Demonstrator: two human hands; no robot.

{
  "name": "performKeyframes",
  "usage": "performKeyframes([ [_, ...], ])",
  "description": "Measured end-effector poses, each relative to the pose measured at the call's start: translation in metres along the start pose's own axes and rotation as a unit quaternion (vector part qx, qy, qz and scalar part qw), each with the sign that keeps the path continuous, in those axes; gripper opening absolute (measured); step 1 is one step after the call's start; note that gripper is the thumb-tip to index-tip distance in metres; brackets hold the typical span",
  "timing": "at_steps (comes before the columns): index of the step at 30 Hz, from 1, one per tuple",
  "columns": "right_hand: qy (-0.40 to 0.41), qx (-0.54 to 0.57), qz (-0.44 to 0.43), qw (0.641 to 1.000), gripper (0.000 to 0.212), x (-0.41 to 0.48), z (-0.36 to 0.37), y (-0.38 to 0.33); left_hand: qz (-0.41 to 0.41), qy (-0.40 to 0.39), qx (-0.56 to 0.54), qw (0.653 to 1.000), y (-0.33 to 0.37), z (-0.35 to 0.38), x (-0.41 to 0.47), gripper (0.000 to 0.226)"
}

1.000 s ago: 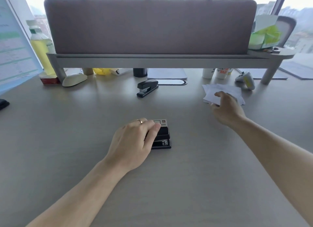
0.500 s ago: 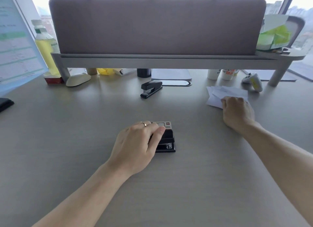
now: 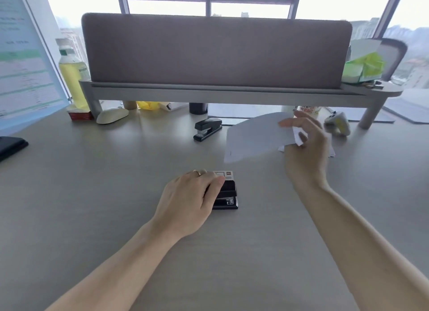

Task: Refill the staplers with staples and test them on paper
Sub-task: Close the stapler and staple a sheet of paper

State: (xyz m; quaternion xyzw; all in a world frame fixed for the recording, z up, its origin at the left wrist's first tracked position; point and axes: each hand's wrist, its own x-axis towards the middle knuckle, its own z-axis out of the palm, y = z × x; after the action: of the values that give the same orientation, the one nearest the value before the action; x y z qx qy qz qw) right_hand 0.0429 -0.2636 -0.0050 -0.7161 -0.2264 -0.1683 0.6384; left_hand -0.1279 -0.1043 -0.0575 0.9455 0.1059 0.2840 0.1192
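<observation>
My left hand (image 3: 190,201) rests on a small black stapler (image 3: 226,196) at the middle of the desk, fingers curled over its left side. Just behind it lies a small staple box (image 3: 224,174) with a red mark. My right hand (image 3: 306,148) holds a white sheet of paper (image 3: 253,136) lifted off the desk, the sheet bowed and stretching left toward the stapler. More white papers (image 3: 330,151) lie under that hand. A second black stapler (image 3: 207,128) sits farther back, untouched.
A grey shelf riser (image 3: 209,92) with a fabric screen spans the back. Beneath it sit a cream mouse (image 3: 112,115), a dark cup (image 3: 198,108) and a white-yellow handheld device (image 3: 337,125). A yellow bottle (image 3: 72,78) stands at left, a green tissue box (image 3: 362,67) at right.
My right hand picked a sheet from the paper pile and raised it, swinging it left. My left hand stayed on the small stapler. The camera tilted up a little.
</observation>
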Motion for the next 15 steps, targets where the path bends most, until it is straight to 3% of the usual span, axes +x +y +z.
performKeyframes([
  [2,-0.019,0.139,0.099,0.985,0.065,-0.02,0.007,-0.002,-0.003,-0.002,-0.01,1.0,0.0,-0.001,-0.001,0.038],
  [4,-0.067,0.249,0.167,0.952,0.057,-0.034,0.009,-0.003,-0.005,-0.005,-0.015,1.0,0.001,-0.001,-0.001,0.039],
  [8,-0.147,0.291,0.192,0.926,0.033,-0.047,0.002,-0.006,-0.002,-0.011,-0.01,1.0,0.0,0.0,-0.001,0.043],
  [12,-0.151,0.356,0.229,0.893,0.049,-0.038,-0.007,-0.014,-0.005,-0.011,-0.019,1.0,-0.001,-0.001,-0.001,0.038],
  [15,-0.146,0.425,0.256,0.856,0.046,-0.026,-0.017,-0.019,-0.012,-0.014,-0.026,1.0,-0.001,0.001,-0.001,0.039],
])
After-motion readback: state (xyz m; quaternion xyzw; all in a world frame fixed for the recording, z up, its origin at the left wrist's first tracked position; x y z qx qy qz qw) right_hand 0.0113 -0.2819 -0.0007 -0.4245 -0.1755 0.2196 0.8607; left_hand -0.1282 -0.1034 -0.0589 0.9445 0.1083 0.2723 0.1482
